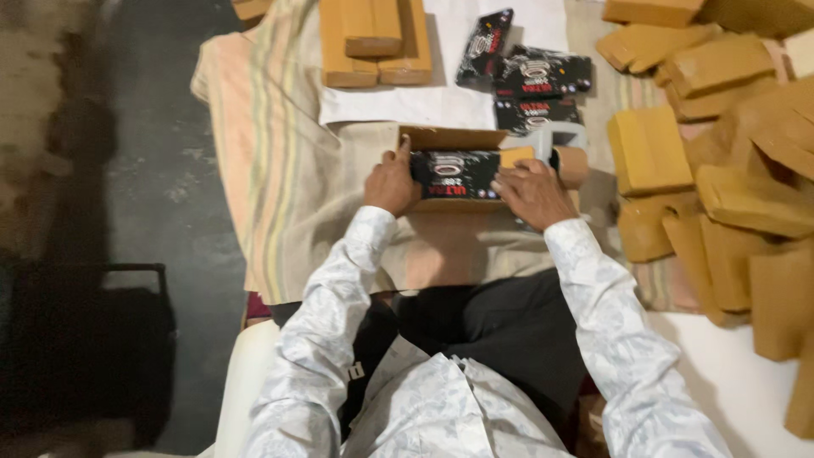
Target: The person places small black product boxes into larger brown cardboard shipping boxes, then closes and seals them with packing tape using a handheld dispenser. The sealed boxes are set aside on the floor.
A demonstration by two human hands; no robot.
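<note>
Pressing black packet (455, 174) into open carton (449, 140) — left hand (390, 182), right hand (532, 191) fingers grasping its ends.

I am counting four black printed packs: one in the open cardboard box (449, 140) and three black packs (534, 80) beyond it. I am also counting one tape roll (570, 165) and three stacked brown parcels (373, 38).

The person wore a long-sleeved shirt in pale white-grey with a faint mottled, marbled print, its cuffs fastened close at the wrists. Dark trousers covered the lap. The left hand (392, 182) and right hand (532, 193) were bare, without gloves.
</note>
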